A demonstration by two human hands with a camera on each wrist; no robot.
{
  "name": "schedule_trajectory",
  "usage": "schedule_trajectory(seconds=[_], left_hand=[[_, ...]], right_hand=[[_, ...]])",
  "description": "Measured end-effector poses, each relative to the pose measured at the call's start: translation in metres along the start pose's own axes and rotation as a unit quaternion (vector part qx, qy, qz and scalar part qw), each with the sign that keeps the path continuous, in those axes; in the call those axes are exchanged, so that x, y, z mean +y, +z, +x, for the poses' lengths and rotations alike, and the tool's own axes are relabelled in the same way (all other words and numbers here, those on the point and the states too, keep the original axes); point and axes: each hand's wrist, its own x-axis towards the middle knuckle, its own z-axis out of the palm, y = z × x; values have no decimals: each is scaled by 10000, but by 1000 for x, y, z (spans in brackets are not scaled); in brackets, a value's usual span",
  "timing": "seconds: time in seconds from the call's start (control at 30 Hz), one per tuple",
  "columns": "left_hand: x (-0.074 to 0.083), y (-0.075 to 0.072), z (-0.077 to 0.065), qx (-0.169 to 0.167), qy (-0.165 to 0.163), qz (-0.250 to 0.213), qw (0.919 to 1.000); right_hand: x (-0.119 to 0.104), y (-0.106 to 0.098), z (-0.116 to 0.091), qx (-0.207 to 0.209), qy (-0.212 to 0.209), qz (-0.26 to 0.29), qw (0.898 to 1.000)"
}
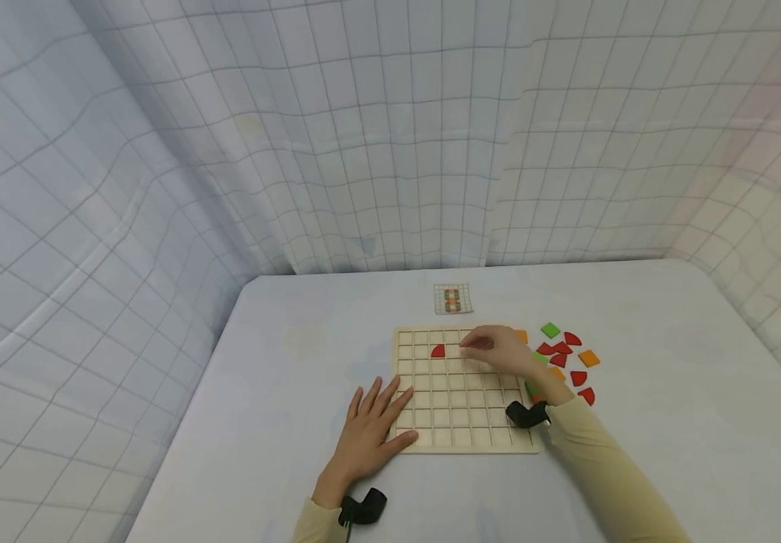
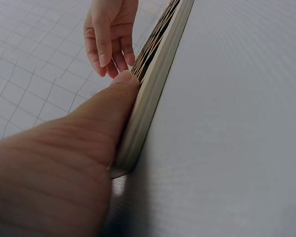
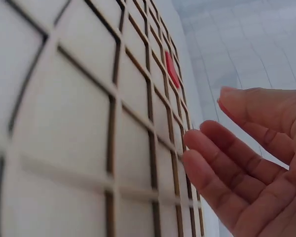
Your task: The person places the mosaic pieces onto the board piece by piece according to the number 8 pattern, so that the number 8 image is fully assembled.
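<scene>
Board (image 1: 461, 437) lies flat on the white table (image 1: 261, 415) before the person, and its face is divided into many small squares. One red piece (image 1: 438, 351) sits inside a square, in the second row from the far edge. The right hand (image 1: 502, 351) hovers above the board, near this piece and to the right of it. Its fingers are softly bent, the thumb stands apart from them, and I see nothing held in the gap. The left hand (image 1: 366, 437) is spread wide at the near left part of the board; its thumb and index finger rest on it, and it has hold of nothing that I can see. To the right lie loose pieces (image 1: 579, 378) in red, green and orange, some touching, some partly hidden behind the right arm. Beyond the board is a small card (image 1: 453, 300) with a coloured pattern. White cloth (image 1: 390, 151) with dark grid lines hangs behind the table.
</scene>
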Motion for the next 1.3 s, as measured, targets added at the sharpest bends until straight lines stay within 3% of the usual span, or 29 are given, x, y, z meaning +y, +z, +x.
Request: schedule_trajectory(seconds=[0.37, 0.5, 0.67, 0.87, 1.3], left_hand=[[-1, 2, -1, 90, 43, -17, 9999], [-1, 3, 0, 112, 48, 24, 9999], [-1, 2, 0, 97, 57, 20, 9999], [0, 1, 0, 114, 42, -16, 9999], [1, 0, -1, 77, 6, -60, 10000]], right_hand=[[22, -51, -25, 995, 506, -543, 9923], [24, -61, -30, 1129, 758, -733, 9880], [29, -62, -31, 962, 1044, -952, 9853], [35, -57, -28, 650, 911, -1426, 9834], [47, -51, -29, 903, 564, -1848, 9770]])
